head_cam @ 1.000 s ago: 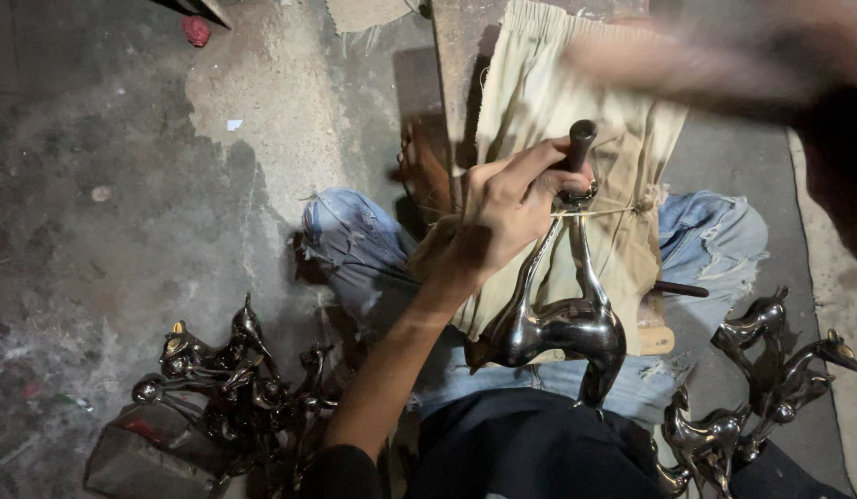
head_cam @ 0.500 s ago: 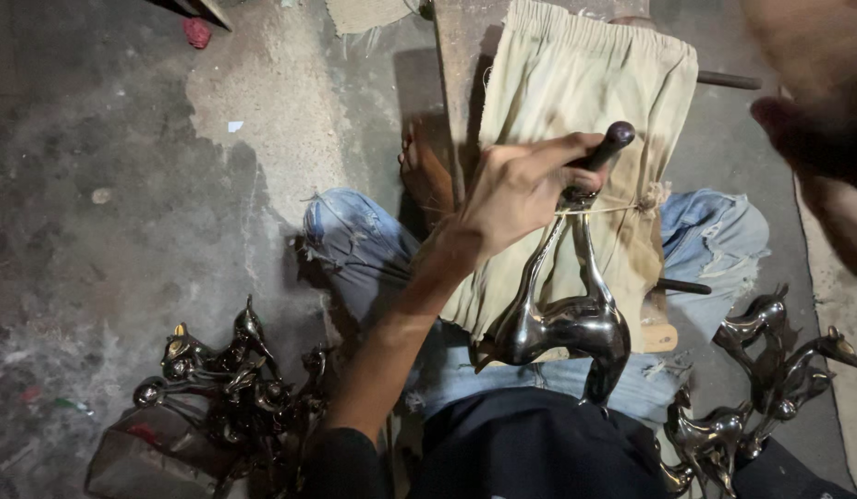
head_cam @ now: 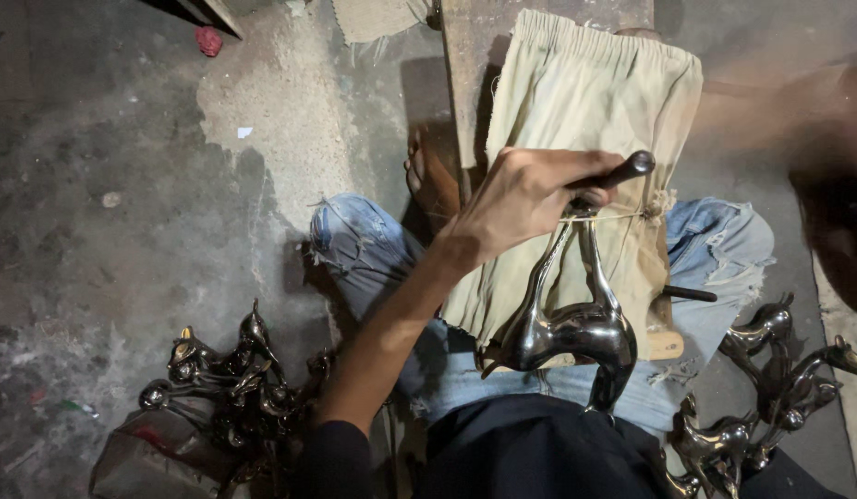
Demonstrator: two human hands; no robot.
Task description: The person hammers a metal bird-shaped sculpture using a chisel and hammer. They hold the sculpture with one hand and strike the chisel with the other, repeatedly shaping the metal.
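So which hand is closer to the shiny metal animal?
Left. The left hand grips the metal animal by its legs, over the beige cloth. The right hand is a blur off to the side, not touching it.

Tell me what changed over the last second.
The blurred right hand swung from the upper middle out to the right edge. The left hand kept its grip on the dark-handled tool and slid slightly rightward over the shiny metal animal figure. Cloth and figure piles stayed put.
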